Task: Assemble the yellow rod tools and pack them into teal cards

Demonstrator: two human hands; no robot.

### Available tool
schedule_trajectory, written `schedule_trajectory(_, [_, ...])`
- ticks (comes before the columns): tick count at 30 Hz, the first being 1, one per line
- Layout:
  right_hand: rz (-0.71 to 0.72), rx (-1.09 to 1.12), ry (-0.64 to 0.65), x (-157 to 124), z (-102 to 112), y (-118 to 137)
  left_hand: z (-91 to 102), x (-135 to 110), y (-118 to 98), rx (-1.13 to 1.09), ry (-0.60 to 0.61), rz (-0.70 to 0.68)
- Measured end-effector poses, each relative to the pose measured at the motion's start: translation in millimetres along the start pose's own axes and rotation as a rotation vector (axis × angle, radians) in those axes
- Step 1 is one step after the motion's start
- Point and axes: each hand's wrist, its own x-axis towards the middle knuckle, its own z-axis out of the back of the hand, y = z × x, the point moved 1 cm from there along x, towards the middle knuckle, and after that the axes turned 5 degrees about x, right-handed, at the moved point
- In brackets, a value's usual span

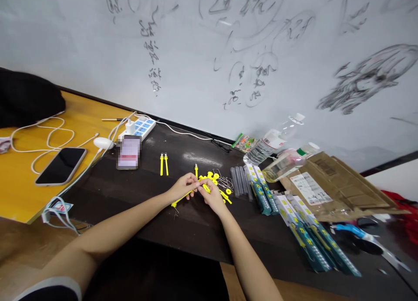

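At the middle of the dark table my left hand (183, 188) and my right hand (212, 195) meet at the fingertips. A slim yellow plastic stick (176, 202) juts out under my left hand toward the lower left, its end showing a thin wire. My right hand is closed in a pinch at the fingertips; what it grips is too small to make out. Around it lie yellow plastic parts (214, 177) and wire hooks (225, 181). Just behind my hands is another yellow stick with a metal tip (196, 170). Two similar yellow sticks (163, 165) lie side by side farther left.
Clear tubes (239, 181) and green-white boxes (261, 192) lie to the right, with water bottles (266, 145) and a brown parcel (326, 183) beyond. Left are a phone with a lit screen (129, 153), a dark phone (61, 166), a power strip (143, 126) and cables. A whiteboard (196, 74) stands behind.
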Motion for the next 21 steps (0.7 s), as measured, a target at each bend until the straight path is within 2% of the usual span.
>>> schedule_trajectory(8, [-0.038,0.057,0.017,-0.9,-0.8,0.3,-0.4,0.5,-1.0,-0.030,0.014,-0.004])
schedule_trajectory(13, [0.001,0.004,-0.017,0.2,-0.1,0.1,0.1,0.8,-0.3,-0.036,0.012,-0.003])
schedule_trajectory(18, [0.028,-0.039,-0.094,1.1,1.2,-1.6,-2.9,-1.2,-0.6,-0.004,0.043,0.060])
schedule_trajectory(21, [0.041,-0.058,-0.079,0.8,1.9,-1.8,-5.3,-2.3,-3.1,0.006,0.009,0.045])
